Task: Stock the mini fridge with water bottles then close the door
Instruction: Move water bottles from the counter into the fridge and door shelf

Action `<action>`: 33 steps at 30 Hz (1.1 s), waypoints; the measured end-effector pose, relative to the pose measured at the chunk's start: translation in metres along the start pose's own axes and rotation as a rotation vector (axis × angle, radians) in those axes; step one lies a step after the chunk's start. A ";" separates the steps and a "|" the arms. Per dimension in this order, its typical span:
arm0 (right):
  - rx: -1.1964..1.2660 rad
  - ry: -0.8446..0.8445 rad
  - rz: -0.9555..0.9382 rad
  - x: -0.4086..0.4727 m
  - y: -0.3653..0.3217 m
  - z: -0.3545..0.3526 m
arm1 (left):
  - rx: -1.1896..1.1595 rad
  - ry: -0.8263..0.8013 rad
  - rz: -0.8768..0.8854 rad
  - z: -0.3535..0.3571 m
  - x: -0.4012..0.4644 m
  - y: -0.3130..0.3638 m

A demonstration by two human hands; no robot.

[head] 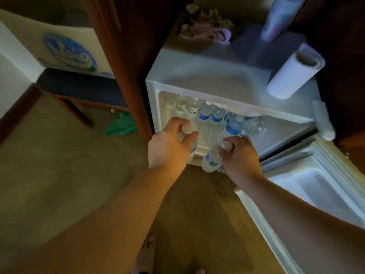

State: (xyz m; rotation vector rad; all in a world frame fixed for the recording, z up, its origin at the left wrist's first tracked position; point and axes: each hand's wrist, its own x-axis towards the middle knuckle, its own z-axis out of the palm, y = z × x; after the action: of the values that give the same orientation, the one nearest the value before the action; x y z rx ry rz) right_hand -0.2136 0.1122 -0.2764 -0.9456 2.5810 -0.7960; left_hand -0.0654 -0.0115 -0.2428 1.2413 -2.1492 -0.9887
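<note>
The white mini fridge [207, 76] stands open, its door [308, 186] swung out to the right. Several water bottles [212, 113] with blue labels lie or stand on the shelf inside. My left hand [167, 147] grips one water bottle by its white cap [187, 129] at the fridge's front left; most of that bottle is hidden under the hand. My right hand [240, 153] grips a second water bottle [211, 160] by its cap, and the bottle hangs tilted at the fridge's lower front edge.
A paper towel roll [292, 74] and a bundle of cloth [205, 26] sit on top of the fridge. A cardboard box [65, 50] rests on a dark bench at left. A green bag [121, 124] lies on the carpet. My bare feet [147, 254] show below.
</note>
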 end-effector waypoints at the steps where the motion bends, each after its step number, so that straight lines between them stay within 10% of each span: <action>1: -0.002 -0.006 0.004 0.014 0.010 0.010 | -0.026 -0.004 -0.002 0.013 0.006 -0.012; 21: -0.345 0.098 -0.151 0.168 0.075 0.104 | -0.190 -0.204 0.048 0.135 0.093 -0.119; 33: -0.082 0.293 -0.001 0.190 0.093 0.125 | -0.129 -0.187 0.113 0.166 0.148 -0.111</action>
State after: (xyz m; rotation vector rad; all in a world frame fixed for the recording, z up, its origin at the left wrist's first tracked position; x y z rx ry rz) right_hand -0.3494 -0.0049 -0.4446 -0.9133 2.8833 -0.8943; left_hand -0.1916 -0.1195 -0.4284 0.9911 -2.2278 -1.2146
